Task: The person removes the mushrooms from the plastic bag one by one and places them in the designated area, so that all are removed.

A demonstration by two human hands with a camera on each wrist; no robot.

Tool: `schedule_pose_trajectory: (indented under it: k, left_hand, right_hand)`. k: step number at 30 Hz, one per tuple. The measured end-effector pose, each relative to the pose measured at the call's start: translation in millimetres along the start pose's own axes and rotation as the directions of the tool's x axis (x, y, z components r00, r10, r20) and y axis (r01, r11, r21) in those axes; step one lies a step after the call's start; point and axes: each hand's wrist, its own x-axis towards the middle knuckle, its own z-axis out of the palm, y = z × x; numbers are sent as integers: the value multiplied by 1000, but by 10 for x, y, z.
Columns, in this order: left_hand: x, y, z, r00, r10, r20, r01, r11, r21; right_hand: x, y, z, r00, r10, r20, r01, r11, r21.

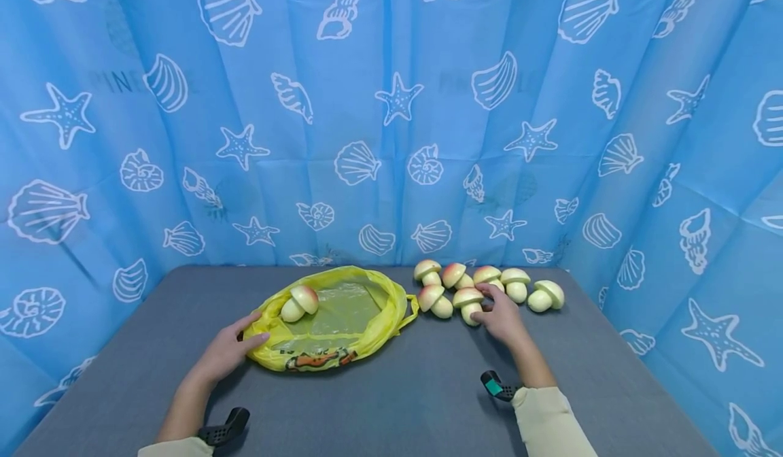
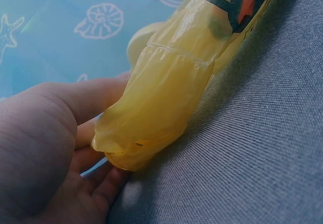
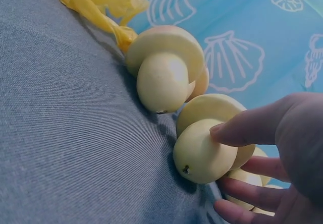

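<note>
A yellow plastic bag (image 1: 367, 358) lies on its side of the grey table with its mouth spread wide, and one toy mushroom (image 1: 304, 300) is inside. My left hand (image 1: 226, 351) holds the bag's left end, which sits between thumb and fingers; in the left wrist view some fingertips are hidden behind the yellow plastic (image 2: 161, 93). My right hand (image 1: 503, 315) grips another toy mushroom (image 1: 467, 302), with a pale stem and a cap tinged red. In the right wrist view the thumb presses that mushroom's stem (image 3: 202, 156), and the fingers reach behind it.
Several more toy mushrooms (image 1: 514, 283) stand and lie close around the right hand, near the table's back edge. One mushroom (image 1: 436, 300) is beside the bag's handle loop (image 1: 411, 311). A blue curtain (image 1: 391, 137) with white shells hangs behind the grey table (image 1: 391, 409).
</note>
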Motion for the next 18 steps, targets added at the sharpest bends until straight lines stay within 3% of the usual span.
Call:
schedule_pose_trajectory:
  k: [12, 18]
  left_hand:
    - [-10, 1, -3, 1000, 11, 0, -11, 1000, -2]
    - [-3, 0, 4, 1000, 13, -4, -13, 1000, 5]
  right_hand:
    - [-15, -200, -142, 999, 29, -41, -29, 999, -16]
    - [-16, -342, -163, 988, -50, -147, 58, 997, 53]
